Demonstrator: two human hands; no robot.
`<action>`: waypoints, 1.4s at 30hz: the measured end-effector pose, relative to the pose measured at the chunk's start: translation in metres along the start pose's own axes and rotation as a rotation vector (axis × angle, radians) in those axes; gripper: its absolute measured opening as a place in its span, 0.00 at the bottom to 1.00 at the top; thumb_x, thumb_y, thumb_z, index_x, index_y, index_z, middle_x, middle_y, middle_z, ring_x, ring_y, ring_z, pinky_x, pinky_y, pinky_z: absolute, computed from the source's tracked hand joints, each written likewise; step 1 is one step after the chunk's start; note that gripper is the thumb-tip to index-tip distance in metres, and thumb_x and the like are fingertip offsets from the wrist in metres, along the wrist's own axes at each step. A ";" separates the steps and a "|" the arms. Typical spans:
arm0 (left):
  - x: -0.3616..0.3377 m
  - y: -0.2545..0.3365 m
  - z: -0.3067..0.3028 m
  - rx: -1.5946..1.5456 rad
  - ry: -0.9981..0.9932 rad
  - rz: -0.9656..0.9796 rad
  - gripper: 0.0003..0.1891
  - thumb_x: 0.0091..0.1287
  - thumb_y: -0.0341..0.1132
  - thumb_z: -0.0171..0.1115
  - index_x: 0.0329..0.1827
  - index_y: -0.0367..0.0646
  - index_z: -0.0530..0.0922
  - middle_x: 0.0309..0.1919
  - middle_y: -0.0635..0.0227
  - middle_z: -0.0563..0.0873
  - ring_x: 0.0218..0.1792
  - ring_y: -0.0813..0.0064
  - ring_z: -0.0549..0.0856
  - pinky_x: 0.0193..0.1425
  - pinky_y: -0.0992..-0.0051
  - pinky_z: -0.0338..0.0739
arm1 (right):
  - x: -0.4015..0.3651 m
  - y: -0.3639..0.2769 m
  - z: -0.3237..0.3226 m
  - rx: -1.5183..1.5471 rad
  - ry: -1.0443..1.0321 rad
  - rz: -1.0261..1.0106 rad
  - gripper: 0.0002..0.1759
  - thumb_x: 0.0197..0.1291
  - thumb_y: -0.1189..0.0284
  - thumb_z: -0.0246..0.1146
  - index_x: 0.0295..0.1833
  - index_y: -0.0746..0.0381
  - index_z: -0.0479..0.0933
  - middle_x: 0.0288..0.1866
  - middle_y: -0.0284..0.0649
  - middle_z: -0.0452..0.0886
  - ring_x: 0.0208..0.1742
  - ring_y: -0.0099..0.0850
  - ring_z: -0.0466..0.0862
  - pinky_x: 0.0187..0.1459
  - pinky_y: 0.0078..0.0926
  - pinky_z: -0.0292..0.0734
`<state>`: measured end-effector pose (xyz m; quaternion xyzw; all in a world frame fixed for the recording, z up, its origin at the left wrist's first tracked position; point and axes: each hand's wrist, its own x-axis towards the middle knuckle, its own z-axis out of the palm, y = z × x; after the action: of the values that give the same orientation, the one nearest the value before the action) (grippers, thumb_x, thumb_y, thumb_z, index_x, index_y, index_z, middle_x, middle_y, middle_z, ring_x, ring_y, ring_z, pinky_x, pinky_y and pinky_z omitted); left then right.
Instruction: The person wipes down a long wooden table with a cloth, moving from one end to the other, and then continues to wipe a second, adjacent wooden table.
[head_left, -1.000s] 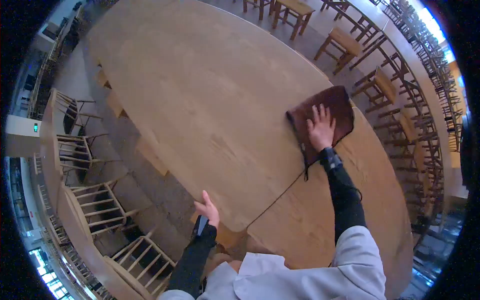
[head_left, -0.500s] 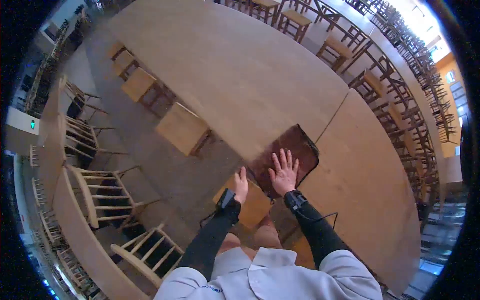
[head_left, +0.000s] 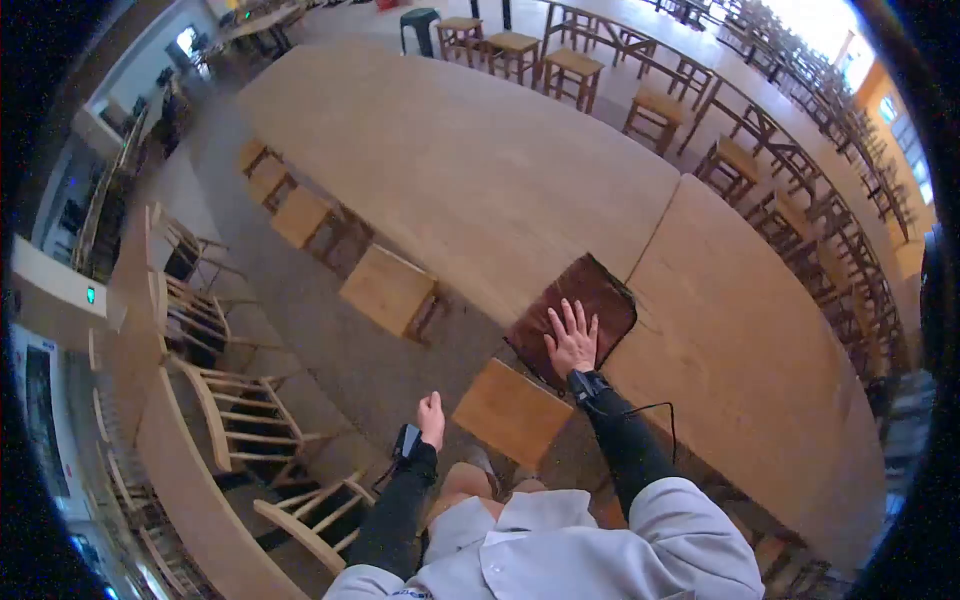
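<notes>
My right hand (head_left: 572,340) lies flat with spread fingers on a dark red-brown, dark-edged flat item (head_left: 607,297). That item rests at the near edge of the long wooden table (head_left: 470,160), by the seam between two tabletops. My left hand (head_left: 431,420) hangs over the floor, left of a square wooden stool (head_left: 513,412) and apart from the table. Its fingers are curled together; whether anything is inside cannot be made out. Both wrists wear black devices over dark sleeves.
More square stools (head_left: 390,290) line the table's left side. Slatted wooden chairs (head_left: 245,415) stand at the left by another table. Beyond the far edge are stools (head_left: 573,68), a green stool (head_left: 420,28) and rows of tables.
My left hand has moved left and down, away from the red-brown item, and its fingers have curled. My right hand stays on the item. The view has shifted, showing more of the far side.
</notes>
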<state>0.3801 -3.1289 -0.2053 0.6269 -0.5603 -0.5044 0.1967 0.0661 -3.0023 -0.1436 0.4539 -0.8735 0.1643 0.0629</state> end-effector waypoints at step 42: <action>0.416 0.210 -0.058 -0.043 -0.447 0.111 0.25 0.78 0.51 0.44 0.45 0.35 0.78 0.37 0.67 0.84 0.37 0.73 0.81 0.41 0.68 0.76 | 0.135 -0.151 0.080 -0.159 0.031 0.582 0.31 0.63 0.53 0.57 0.71 0.46 0.68 0.80 0.41 0.55 0.81 0.46 0.50 0.72 0.67 0.44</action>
<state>0.2669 -3.5837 -0.1824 0.4634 -0.6126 -0.6310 0.1083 0.1143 -3.2147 -0.1486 0.1755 -0.9760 0.1131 0.0618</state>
